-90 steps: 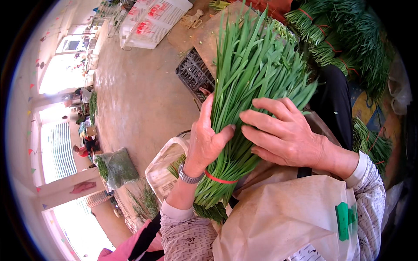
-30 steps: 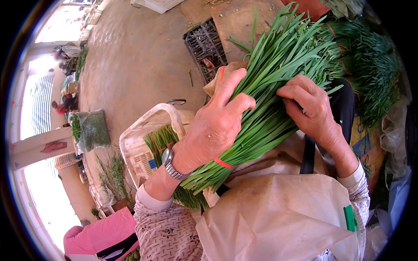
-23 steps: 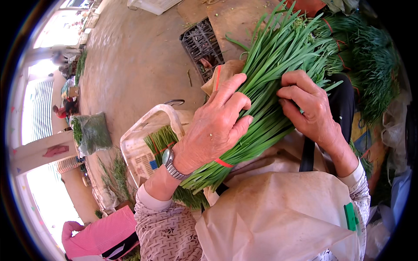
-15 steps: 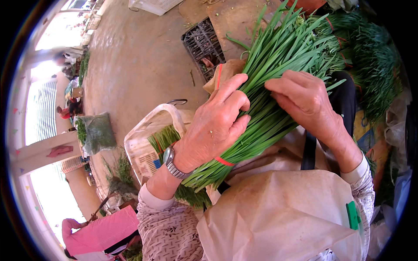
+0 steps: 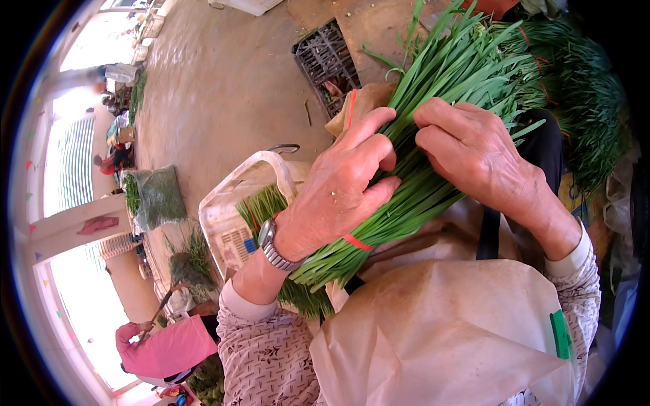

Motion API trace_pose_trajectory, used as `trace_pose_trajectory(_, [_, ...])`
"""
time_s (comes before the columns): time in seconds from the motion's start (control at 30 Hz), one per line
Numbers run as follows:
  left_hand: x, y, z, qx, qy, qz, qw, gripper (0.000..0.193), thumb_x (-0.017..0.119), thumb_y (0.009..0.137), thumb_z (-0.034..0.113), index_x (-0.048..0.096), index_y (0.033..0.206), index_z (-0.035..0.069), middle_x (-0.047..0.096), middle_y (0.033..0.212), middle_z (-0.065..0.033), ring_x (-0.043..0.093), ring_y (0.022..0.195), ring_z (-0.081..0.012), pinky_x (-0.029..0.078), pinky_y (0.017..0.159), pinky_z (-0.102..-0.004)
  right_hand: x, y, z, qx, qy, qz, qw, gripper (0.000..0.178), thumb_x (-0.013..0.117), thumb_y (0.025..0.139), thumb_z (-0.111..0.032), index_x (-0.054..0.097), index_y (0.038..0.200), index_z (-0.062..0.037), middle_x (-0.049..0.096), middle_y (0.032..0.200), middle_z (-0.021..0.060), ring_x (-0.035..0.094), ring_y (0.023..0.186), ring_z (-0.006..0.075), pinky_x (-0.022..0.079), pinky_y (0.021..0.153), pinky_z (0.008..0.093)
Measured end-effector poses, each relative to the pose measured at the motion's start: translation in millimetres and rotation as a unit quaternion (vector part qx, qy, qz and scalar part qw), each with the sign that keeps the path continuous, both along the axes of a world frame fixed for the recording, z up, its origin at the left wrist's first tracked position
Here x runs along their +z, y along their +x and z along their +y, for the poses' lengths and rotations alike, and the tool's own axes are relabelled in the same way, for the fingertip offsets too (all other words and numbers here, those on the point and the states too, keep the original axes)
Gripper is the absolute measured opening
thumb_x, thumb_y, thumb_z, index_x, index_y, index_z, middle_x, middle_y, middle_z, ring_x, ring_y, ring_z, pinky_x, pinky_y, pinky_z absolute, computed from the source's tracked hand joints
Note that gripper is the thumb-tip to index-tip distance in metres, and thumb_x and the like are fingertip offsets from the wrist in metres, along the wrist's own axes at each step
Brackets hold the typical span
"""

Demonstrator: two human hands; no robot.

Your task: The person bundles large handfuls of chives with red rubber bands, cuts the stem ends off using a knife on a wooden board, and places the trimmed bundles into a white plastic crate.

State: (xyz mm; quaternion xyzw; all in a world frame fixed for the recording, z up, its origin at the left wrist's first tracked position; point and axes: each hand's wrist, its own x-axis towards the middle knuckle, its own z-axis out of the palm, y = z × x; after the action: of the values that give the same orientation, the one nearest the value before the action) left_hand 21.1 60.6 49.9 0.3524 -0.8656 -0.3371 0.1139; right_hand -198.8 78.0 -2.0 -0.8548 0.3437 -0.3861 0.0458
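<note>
A thick bunch of garlic chives (image 5: pixel 406 203) lies slantwise across my lap, stems toward me and leaf tips toward the far right. A red band (image 5: pixel 357 242) circles it near the stem end. My left hand (image 5: pixel 345 183), wearing a metal watch (image 5: pixel 269 243), bends its fingers over the bunch's left side and grips it. Opposite, my right hand (image 5: pixel 470 149) pinches at the leaves with curled fingers; their tips are partly hidden. Another red band (image 5: pixel 353 108) shows against beige cloth just beyond my left index finger; whether the finger touches it is unclear.
A white basket (image 5: pixel 210 233) holding more tied greens stands left of my lap. Beyond lies a dark crate (image 5: pixel 328 64). Banded green bunches (image 5: pixel 575 88) are piled at the right. A person in pink (image 5: pixel 172 348) bends at the lower left, near a plastic bag of greens (image 5: pixel 159 196).
My right hand's fingers have curled in more and come slightly closer to my left hand. My left hand keeps its place on the bunch. The whole view has shifted a little.
</note>
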Motion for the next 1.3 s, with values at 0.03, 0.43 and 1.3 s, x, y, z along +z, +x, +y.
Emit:
trace_pose_trajectory(0.03, [0.1, 0.3, 0.3, 0.001, 0.004, 0.002, 1.000, 0.022, 0.072, 0.076, 0.002, 0.053, 0.088, 0.001, 0.049, 0.138, -0.0230, 0.052, 0.123, -0.0417, 0.043, 0.100, -0.0415, 1.0, -0.3, 0.7, 0.000, -0.010, -0.006, 1.000, 0.013, 0.060, 0.071, -0.010, 0.050, 0.077, -0.0031, 0.051, 0.083, 0.0106, 0.058, 0.065, 0.0275, 0.047, 0.057, 0.0379])
trace_pose_trajectory(0.43, [-6.4, 8.1, 5.9, 0.012, -0.015, 0.015, 1.000, 0.020, 0.069, 0.079, 0.003, 0.058, 0.096, 0.001, 0.049, 0.139, -0.0236, 0.051, 0.126, -0.0397, 0.042, 0.102, -0.0401, -5.7, -9.3, 2.3, -0.004, 0.055, 0.004, 0.998, 0.011, 0.062, 0.071, -0.006, 0.055, 0.079, -0.0034, 0.054, 0.085, 0.0101, 0.060, 0.068, 0.0292, 0.048, 0.058, 0.0398])
trace_pose_trajectory(1.3, [-10.0, 7.3, 10.3, 0.034, -0.070, 0.012, 0.997, 0.019, 0.066, 0.078, -0.001, 0.050, 0.088, 0.001, 0.052, 0.131, -0.0250, 0.054, 0.115, -0.0439, 0.045, 0.095, -0.0421, 14.5, -7.0, -3.3, 0.005, 0.079, 0.017, 0.997, 0.014, 0.064, 0.069, -0.001, 0.058, 0.081, -0.0045, 0.054, 0.080, 0.0089, 0.059, 0.067, 0.0299, 0.048, 0.058, 0.0405])
